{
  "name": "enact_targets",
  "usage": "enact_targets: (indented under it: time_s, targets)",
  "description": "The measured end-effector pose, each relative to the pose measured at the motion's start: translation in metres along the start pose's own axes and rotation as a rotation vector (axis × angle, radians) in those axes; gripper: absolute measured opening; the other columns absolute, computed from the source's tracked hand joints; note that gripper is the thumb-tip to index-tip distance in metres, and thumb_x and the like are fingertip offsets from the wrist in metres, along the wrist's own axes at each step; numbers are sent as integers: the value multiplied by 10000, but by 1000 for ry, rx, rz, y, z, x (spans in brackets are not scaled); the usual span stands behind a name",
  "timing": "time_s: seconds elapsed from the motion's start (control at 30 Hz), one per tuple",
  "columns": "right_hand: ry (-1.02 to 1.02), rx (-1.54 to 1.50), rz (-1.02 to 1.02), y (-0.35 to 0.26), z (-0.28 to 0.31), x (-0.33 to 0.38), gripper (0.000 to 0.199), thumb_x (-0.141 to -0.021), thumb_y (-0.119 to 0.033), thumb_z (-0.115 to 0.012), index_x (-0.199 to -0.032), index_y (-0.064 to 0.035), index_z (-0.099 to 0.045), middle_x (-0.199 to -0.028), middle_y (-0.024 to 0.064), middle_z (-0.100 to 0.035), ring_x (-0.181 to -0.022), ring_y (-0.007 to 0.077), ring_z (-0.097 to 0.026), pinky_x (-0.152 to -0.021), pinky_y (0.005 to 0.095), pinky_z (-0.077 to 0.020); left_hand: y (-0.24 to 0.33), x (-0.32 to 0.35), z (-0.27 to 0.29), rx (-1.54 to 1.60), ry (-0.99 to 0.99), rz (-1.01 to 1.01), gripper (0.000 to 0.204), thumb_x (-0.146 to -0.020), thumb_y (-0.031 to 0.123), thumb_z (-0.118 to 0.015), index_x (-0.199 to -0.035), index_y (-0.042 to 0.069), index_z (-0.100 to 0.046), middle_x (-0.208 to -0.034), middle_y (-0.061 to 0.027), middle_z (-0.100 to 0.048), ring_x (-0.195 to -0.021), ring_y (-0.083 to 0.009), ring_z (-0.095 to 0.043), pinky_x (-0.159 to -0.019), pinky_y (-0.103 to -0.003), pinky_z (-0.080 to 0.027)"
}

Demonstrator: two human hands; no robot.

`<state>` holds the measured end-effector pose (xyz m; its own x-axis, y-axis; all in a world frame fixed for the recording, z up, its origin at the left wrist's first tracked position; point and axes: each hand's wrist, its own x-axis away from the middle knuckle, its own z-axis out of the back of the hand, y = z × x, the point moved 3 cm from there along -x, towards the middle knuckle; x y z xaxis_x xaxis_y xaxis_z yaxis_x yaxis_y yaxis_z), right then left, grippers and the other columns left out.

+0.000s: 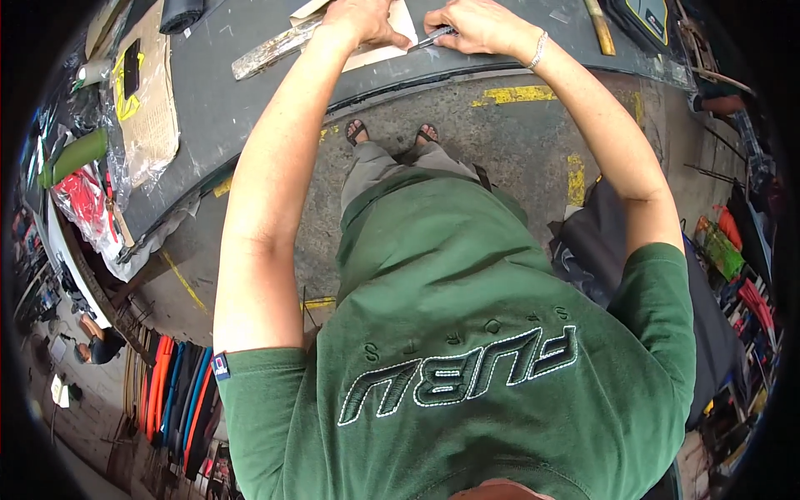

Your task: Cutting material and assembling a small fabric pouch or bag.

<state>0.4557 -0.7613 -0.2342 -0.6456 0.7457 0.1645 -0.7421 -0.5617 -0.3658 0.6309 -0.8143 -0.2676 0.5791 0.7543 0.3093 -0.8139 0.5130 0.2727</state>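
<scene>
My left hand (360, 22) presses flat on a long, worn metal ruler (268, 52) and a tan cardboard pattern piece (385, 53). Both lie on a dark grey sheet (218, 98) that covers the worktable. Just to the right, my right hand (482, 25) grips a thin pen-like tool (435, 37) with its tip at the edge of the pattern piece. A bracelet sits on that wrist. My fingers hide the tool's tip and part of the pattern.
A brown cardboard sheet (152, 104), a black roll (180, 12), a green roll (75, 155) and red goods in plastic (83, 200) sit at the left. A wooden stick (600, 30) lies at the right. Concrete floor with yellow marks (518, 93) lies below, a dark bag (583, 243) beside me.
</scene>
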Motion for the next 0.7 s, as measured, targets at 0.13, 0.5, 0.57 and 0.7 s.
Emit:
enact_targets:
  time_s: [0.13, 0.5, 0.57, 0.7]
  targets:
    - [-5, -15, 39, 1, 2, -2, 241, -837, -272, -662, -988, -86, -679, -854, 213, -693, -827, 422, -677, -749, 506, -529, 0, 5, 4, -46, 14, 0, 1050, -576, 466, -927, -1453, 121, -463, -1499, -236, -398, -1393, -475, -390, -1134, -549, -389]
    - [-40, -139, 75, 27, -12, -5, 234, -820, -236, -718, -938, -48, -644, -923, 177, -653, -880, 377, -667, -770, 448, -520, 4, 6, 7, -94, 15, 72, 1078, -599, 480, -916, -1491, 127, -424, -1547, -216, -372, -1434, -458, -355, -1135, -586, -381]
    - [-73, -152, 64, 27, -12, -6, 254, -818, -248, -726, -951, -47, -643, -958, 173, -656, -893, 364, -676, -774, 445, -522, -8, 9, 4, -71, -63, 103, 1053, -622, 435, -911, -1495, 120, -413, -1540, -204, -388, -1419, -424, -388, -1141, -547, -387]
    - [98, -164, 41, -2, -4, 9, 238, -952, -219, -646, -1085, -34, -579, -934, 188, -640, -871, 393, -630, -750, 449, -483, -43, 28, 15, 170, 53, -122, 996, -659, 330, -895, -1500, 121, -403, -1511, -181, -433, -1381, -381, -445, -1127, -473, -418]
